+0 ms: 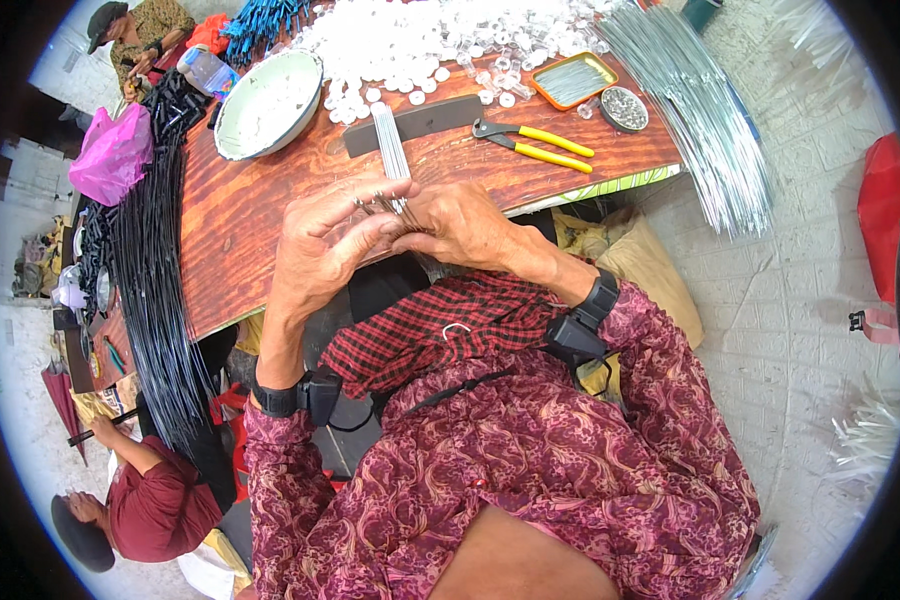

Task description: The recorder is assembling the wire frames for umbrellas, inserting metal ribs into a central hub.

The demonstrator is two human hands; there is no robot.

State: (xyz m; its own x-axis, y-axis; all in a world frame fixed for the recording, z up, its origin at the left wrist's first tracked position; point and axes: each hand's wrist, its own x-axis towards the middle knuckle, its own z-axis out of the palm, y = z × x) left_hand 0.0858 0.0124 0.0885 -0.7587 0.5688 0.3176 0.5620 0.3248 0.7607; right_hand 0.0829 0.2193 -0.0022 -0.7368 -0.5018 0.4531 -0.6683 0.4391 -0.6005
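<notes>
My left hand and my right hand meet at the table's near edge, both closed on a small bundle of thin metal rods. The rods point away from me, side by side, and their far ends lie over a dark flat bar. Between my thumbs and fingers the near ends look darker and spread apart; their exact shape is too small to tell. Right of the bar, end-cutting pliers with yellow handles lie on the wooden table.
Clear plastic pieces are heaped at the back. An enamel basin stands left, near black rods. At right are an orange-rimmed tray, a tin of small parts and long silvery rods. Two people sit at left.
</notes>
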